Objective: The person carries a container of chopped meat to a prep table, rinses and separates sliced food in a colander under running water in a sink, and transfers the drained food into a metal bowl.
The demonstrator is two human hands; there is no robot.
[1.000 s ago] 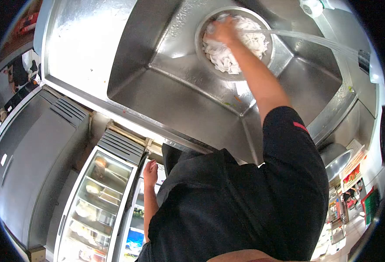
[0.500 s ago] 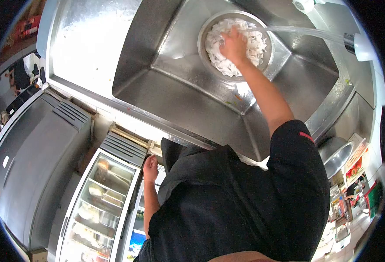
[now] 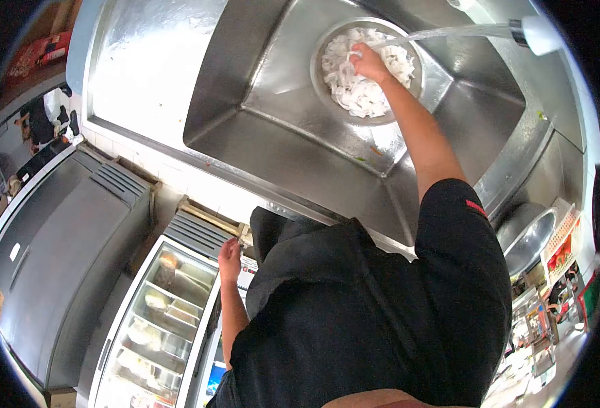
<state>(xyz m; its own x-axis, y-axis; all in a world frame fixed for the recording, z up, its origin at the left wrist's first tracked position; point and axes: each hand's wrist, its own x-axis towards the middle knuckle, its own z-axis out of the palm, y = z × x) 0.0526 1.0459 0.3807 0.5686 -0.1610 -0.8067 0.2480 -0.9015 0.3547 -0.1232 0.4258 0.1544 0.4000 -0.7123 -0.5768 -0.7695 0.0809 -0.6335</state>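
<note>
Your right hand is among white strips, too many to count, inside one steel bowl at 1 o'clock, set in a single steel sink. Its fingers are curled; whether they grip any strips, you cannot tell from here. One stream of water reaches the bowl beside those fingers from a white nozzle at 2 o'clock. Your left hand, at 8 o'clock, hangs near a glass-front cooler, fingers half bent, though how far closed is unclear. Lettering is scarce: one red mark on your black sleeve and one white label on the grey cabinet toward 9 o'clock, both too small to read. Two scraps, one orange and one green, lie on the sink floor below the bowl. At 3 o'clock are one large metal basin and one pale basket with red contents; at 10 o'clock, a bright counter.
</note>
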